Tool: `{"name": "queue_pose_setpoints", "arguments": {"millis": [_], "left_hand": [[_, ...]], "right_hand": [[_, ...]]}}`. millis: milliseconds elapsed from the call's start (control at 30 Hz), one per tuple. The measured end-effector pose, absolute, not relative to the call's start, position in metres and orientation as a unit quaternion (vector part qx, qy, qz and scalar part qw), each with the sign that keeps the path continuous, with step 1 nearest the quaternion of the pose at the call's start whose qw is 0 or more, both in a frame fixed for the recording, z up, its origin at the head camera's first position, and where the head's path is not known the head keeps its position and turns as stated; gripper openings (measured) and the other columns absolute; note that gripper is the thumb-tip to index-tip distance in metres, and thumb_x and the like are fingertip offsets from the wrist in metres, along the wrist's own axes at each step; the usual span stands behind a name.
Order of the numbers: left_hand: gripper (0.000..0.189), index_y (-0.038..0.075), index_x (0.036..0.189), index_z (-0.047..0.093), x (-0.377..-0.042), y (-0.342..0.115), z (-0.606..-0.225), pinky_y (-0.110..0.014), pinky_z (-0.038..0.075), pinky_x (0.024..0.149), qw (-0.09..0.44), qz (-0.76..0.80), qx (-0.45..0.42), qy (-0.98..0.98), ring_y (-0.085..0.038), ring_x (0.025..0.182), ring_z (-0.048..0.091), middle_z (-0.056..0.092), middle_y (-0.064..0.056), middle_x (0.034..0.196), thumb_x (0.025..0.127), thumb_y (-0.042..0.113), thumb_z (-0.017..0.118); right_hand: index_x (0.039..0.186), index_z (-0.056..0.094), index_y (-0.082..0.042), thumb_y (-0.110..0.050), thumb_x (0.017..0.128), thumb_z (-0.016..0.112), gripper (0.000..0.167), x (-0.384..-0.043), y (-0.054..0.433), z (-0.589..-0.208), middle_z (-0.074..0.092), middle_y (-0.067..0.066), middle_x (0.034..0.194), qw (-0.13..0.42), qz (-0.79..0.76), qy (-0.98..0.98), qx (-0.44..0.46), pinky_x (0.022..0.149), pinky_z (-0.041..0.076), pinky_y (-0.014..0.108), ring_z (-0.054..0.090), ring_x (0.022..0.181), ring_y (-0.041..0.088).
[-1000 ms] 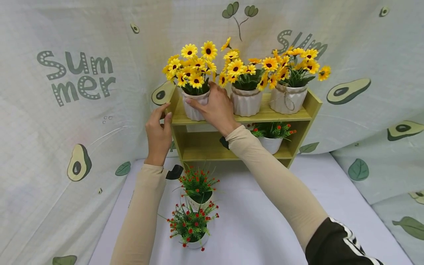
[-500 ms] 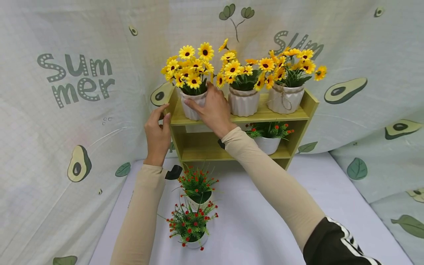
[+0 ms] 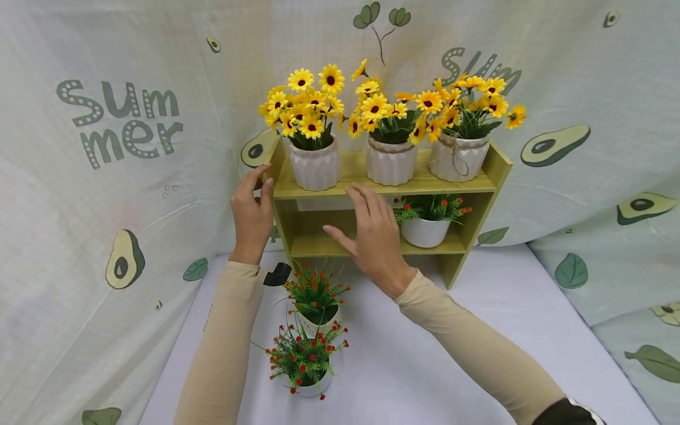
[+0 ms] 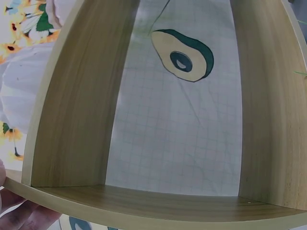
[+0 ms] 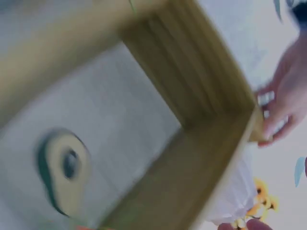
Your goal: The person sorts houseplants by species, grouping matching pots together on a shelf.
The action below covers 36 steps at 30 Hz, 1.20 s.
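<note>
My left hand point(image 3: 252, 215) pinches the upper left side panel of a small wooden shelf point(image 3: 313, 242); in the left wrist view its fingers point(image 4: 29, 216) lie round the board's edge. My right hand point(image 3: 378, 245) is in front of the shelf's middle, fingers extended, holding nothing. Along the top board stand three white ribbed pots of yellow artificial flowers: a left pot point(image 3: 314, 167), a middle pot point(image 3: 391, 162) and a right pot point(image 3: 460, 158). The left pot is closest to my hands. A white pot of red flowers point(image 3: 425, 232) sits at the right of the lower compartment.
Two more pots of red flowers stand on the white table in front of the shelf, a rear one point(image 3: 317, 319) and a front one point(image 3: 308, 383). A cloth point(image 3: 159, 236) printed with avocados hangs behind and at the sides.
My right hand has let go of the left pot of yellow flowers and moved down and right, its fingers spread. The left hand stays on the shelf's side panel.
</note>
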<state>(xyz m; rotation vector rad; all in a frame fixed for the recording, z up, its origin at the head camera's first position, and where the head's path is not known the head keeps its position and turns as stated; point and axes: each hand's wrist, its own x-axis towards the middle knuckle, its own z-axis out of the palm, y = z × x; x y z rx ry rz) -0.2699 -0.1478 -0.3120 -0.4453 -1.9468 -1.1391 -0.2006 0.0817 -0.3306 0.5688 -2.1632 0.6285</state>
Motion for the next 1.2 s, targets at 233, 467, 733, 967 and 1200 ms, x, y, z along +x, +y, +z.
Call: {"name": "queue_pose_setpoints", "arguments": {"millis": [233,467,733,967,1200], "left_hand": [[0.032,-0.003,0.136,0.067,-0.269,-0.148,-0.309,-0.01,0.042,0.069,0.407,-0.45,-0.18,-0.774,-0.037,0.104,0.068,0.069,-0.025,0.116,0.108,0.011,0.06],[0.032,-0.002,0.137,0.067,-0.269,-0.148,-0.308,-0.01,0.042,0.07,0.408,-0.445,-0.18,-0.777,-0.037,0.105,0.068,0.069,-0.026,0.115,0.109,0.012,0.059],[0.033,-0.002,0.137,0.067,-0.271,-0.148,-0.311,-0.01,0.043,0.07,0.406,-0.445,-0.176,-0.778,-0.036,0.104,0.068,0.068,-0.026,0.111,0.109,0.013,0.059],[0.032,-0.002,0.136,0.068,-0.272,-0.148,-0.312,-0.012,0.042,0.069,0.406,-0.453,-0.174,-0.774,-0.036,0.104,0.068,0.067,-0.025,0.106,0.109,0.012,0.06],[0.032,-0.001,0.137,0.068,-0.271,-0.147,-0.312,-0.012,0.042,0.069,0.403,-0.455,-0.169,-0.775,-0.035,0.104,0.068,0.067,-0.025,0.107,0.108,0.011,0.061]], "right_hand": [[0.136,0.062,0.003,-0.027,0.088,0.089,0.063,-0.155,0.107,-0.408,0.063,0.019,0.133,0.331,0.281,-0.87,0.232,0.099,0.051,0.056,0.062,0.12,0.038],[0.13,0.067,-0.004,-0.021,0.089,0.087,0.049,-0.121,0.113,-0.47,0.069,0.009,0.125,0.277,0.288,-0.89,0.222,0.095,0.055,0.049,0.067,0.115,0.028],[0.125,0.069,-0.009,-0.016,0.086,0.087,0.044,-0.092,0.103,-0.519,0.072,0.003,0.117,0.155,0.309,-0.913,0.214,0.088,0.056,0.041,0.069,0.106,0.019],[0.137,0.061,0.0,-0.032,0.085,0.089,0.067,-0.072,0.087,-0.533,0.068,0.01,0.131,-0.005,0.335,-0.916,0.222,0.099,0.054,0.046,0.065,0.118,0.029],[0.146,0.054,-0.001,-0.039,0.08,0.093,0.086,-0.068,0.067,-0.546,0.063,0.012,0.138,-0.048,0.375,-0.9,0.218,0.107,0.05,0.044,0.059,0.125,0.026]]}}
